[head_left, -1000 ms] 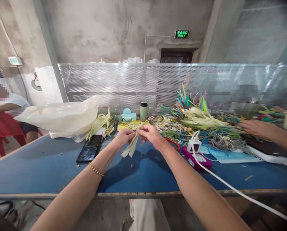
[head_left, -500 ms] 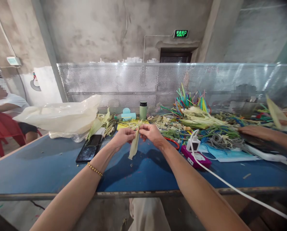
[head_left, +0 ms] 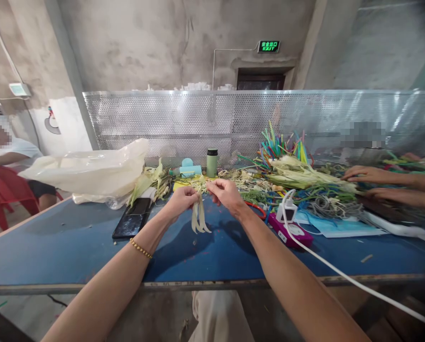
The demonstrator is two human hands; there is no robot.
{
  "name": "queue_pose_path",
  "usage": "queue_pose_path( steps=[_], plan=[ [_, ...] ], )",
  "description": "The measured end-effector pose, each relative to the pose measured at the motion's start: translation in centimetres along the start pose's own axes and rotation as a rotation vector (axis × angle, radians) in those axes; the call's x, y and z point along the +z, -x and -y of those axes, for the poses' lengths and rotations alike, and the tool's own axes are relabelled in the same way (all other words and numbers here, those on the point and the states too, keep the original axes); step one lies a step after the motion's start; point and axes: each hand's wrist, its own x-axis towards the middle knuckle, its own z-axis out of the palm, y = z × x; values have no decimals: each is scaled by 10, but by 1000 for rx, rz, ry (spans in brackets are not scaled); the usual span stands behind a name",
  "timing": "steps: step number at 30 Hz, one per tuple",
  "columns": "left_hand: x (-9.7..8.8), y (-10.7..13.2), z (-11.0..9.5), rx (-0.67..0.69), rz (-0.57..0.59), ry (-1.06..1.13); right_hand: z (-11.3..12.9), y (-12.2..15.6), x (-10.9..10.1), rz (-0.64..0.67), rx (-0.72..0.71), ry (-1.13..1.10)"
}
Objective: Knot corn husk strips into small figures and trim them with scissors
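Over the middle of the blue table (head_left: pixel 62 247), my left hand (head_left: pixel 181 200) and my right hand (head_left: pixel 226 194) pinch the top of a pale corn husk strip (head_left: pixel 198 216). The strip hangs down between them, and its lower end is split into narrow strands above the tabletop. Both hands are closed on it with the fingertips close together. A bead bracelet (head_left: pixel 141 249) circles my left wrist.
A black phone (head_left: pixel 132 218) lies left of my hands, with a big plastic bag (head_left: pixel 87 173) behind it. A green bottle (head_left: pixel 212 163), husk piles (head_left: pixel 301 175), coloured straws (head_left: pixel 282 147) and a purple power strip (head_left: pixel 291 231) with white cable sit right. Another person's hands (head_left: pixel 367 175) work far right; someone sits far left.
The husk strip now hangs straighter, with its lower end split into separate strands. The other person's hands at the right have dropped onto the table pile.
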Motion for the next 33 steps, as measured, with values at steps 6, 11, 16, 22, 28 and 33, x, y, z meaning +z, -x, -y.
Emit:
queue_pose_path(
  steps=[6, 11, 16, 22, 28, 33],
  plan=[
    [1, 1, 2, 59, 72, -8, 0, 2, 5, 63, -16, 175],
    [-3, 0, -1, 75, 79, -40, 1, 3, 4, 110, -30, 90],
    [-6, 1, -4, 75, 62, -60, 1, 3, 1, 89, -10, 76],
    [-6, 0, -2, 16, 75, 2, 0, 3, 3, 67, 15, -19],
    [-6, 3, -5, -10, 151, -47, -1, 2, 2, -6, 4, -163],
    [-6, 5, -6, -53, 189, -105, -2, 0, 1, -99, 12, -198]
  ],
)
